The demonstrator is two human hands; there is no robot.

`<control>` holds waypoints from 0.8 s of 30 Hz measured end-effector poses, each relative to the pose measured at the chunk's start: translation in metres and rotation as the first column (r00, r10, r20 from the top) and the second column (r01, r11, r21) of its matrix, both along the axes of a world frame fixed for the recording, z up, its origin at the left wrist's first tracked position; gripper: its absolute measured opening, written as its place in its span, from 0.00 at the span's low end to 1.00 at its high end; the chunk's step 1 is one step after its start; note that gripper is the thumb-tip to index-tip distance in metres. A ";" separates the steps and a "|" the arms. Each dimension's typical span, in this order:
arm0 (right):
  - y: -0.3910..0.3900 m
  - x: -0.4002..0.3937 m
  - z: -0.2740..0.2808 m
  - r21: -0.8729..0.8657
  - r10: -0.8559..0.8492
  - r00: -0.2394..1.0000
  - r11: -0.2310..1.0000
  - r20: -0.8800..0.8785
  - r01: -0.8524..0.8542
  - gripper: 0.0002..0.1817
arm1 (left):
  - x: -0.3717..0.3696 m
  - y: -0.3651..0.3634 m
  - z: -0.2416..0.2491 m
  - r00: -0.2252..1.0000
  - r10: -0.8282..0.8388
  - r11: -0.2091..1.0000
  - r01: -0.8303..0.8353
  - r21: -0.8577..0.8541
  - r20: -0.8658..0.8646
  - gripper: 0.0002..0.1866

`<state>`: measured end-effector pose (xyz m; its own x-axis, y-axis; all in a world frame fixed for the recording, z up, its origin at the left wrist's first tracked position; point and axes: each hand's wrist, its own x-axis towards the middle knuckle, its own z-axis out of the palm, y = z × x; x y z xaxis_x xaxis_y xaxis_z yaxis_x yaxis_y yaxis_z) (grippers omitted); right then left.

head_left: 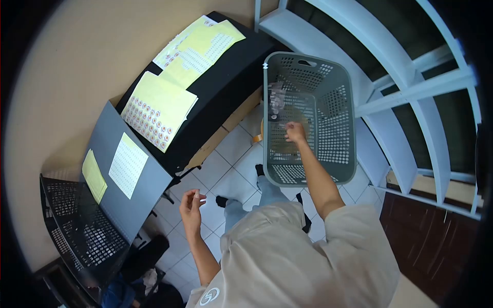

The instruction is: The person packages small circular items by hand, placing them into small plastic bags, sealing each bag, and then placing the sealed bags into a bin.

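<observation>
My right hand [295,132] is over the inside of a large grey-green perforated basket [336,113], its fingers curled together; whether they hold anything is too small to tell. Inside the basket, beyond that hand, lies a small clear bag of light-coloured pieces [277,97]. Away from the basket, at the lower left of it, my left hand [192,200] hangs above the tiled floor with thumb and fingers bent towards each other. Nothing I can make out sits between them.
Yellow sticker sheets [159,105] lie on a black-covered table [226,77]. A grey board [105,133] bears two more sheets, beside a black perforated basket [92,231]. White window bars [405,95] stand at the right. A tape roll [257,138] shows beside the large basket.
</observation>
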<state>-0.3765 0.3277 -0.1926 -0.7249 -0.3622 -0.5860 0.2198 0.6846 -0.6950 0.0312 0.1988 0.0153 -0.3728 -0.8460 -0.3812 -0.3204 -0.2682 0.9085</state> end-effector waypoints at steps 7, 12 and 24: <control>-0.032 -0.021 -0.118 0.064 -0.139 0.898 0.990 0.417 0.123 0.16 | -0.004 0.040 0.027 0.973 0.087 0.995 -0.097 0.037 0.215 0.11; -0.055 -0.034 -0.145 0.024 -0.147 0.867 0.988 0.476 0.154 0.17 | -0.002 0.052 0.029 0.947 0.135 0.984 -0.162 0.072 0.290 0.12; -0.017 -0.061 -0.101 -0.226 -0.145 0.873 0.934 0.466 0.276 0.21 | -0.017 0.018 0.036 0.972 0.103 0.990 -0.120 0.072 0.210 0.15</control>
<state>-0.4371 0.3105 -0.2937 -0.4966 -0.4240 -0.7574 0.6606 0.3814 -0.6467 0.0141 0.2167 0.0513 -0.1842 -0.8397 -0.5109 -0.4613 -0.3851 0.7993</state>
